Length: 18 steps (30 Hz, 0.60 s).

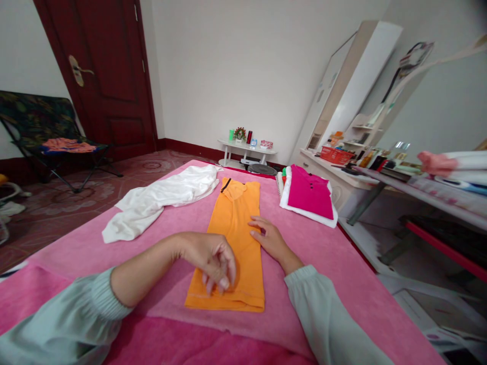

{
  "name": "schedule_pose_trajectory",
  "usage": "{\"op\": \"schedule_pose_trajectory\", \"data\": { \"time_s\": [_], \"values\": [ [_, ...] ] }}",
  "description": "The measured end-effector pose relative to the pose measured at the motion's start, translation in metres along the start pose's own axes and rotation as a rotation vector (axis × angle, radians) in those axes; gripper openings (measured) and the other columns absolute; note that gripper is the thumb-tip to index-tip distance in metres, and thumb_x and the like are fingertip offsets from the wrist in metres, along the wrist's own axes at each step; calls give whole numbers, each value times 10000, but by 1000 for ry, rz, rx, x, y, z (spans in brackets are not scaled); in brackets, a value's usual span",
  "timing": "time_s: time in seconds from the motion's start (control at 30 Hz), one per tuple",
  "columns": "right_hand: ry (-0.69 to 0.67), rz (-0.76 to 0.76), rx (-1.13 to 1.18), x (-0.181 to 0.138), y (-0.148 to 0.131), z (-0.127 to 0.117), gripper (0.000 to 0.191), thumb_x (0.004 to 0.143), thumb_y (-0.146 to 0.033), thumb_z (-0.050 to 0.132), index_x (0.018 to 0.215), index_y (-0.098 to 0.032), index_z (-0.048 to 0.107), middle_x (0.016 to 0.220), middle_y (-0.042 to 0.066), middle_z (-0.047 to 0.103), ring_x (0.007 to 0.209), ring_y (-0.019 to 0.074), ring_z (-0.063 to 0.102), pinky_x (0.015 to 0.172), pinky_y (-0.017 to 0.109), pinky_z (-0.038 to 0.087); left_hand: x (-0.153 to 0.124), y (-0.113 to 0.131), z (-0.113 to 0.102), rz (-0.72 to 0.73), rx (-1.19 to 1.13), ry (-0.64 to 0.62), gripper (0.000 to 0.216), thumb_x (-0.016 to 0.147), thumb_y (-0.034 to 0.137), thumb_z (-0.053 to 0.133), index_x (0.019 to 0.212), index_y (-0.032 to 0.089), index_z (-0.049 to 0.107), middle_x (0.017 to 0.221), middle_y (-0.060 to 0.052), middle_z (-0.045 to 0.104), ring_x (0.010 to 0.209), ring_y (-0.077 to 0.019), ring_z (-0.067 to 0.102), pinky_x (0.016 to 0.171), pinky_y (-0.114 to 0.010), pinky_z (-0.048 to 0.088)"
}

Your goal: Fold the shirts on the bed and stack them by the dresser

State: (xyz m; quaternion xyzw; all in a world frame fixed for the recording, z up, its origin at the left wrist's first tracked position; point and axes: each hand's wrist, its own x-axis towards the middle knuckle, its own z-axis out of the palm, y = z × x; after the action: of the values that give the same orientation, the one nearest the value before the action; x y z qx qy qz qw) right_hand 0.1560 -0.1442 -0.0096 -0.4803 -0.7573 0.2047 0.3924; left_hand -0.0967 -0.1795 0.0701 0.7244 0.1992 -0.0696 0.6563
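Observation:
An orange shirt point(236, 223), folded into a long narrow strip, lies on the pink blanket point(323, 263). My left hand point(213, 261) hovers over its lower part with the fingers curled down and pinched on the orange fabric near the hem. My right hand point(268, 237) lies flat on the shirt's right edge, fingers stretched out. A crumpled white garment point(160, 200) lies to the left. To the right a folded magenta shirt point(310, 192) rests on top of a stack of folded clothes.
A dark red door point(102, 71) and a folding chair point(49, 132) holding an orange cloth stand at the left. A small white table point(247, 148) with small items is by the far wall. Shelves and a cluttered counter point(361, 162) run along the right.

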Motion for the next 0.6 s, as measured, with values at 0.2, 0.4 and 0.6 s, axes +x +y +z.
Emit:
{"op": "schedule_pose_trajectory", "data": {
  "time_s": [0.2, 0.4, 0.6],
  "values": [
    [9, -1, 4, 0, -6, -1, 207, 737, -203, 620, 928, -199, 700, 1235, 90, 603, 1166, 199, 537, 1039, 384, 365, 38, -38, -34, 185, 398, 1057, 163, 743, 251, 612, 853, 143, 662, 712, -20, 659, 614, -124, 579, 589, -222, 439],
    [11, 5, 0, 0, -8, -1, 198, 734, -197, 614, 915, -210, 693, 1225, 80, 606, 1162, 203, 536, 1038, 396, 361, 52, -44, -40, 4, 667, 1229, 323, 733, 318, 634, 1031, 192, 632, 774, -14, 688, 689, -174, 618, 615, -258, 415],
    [1, -14, -25, 1, -7, 0, 204, 745, -197, 604, 929, -204, 691, 1233, 87, 602, 1179, 201, 522, 1045, 390, 351, 54, -40, -31, 64, 681, 1272, 217, 746, 195, 558, 941, 205, 655, 785, 4, 692, 673, -154, 610, 604, -246, 401]
  ]
}}
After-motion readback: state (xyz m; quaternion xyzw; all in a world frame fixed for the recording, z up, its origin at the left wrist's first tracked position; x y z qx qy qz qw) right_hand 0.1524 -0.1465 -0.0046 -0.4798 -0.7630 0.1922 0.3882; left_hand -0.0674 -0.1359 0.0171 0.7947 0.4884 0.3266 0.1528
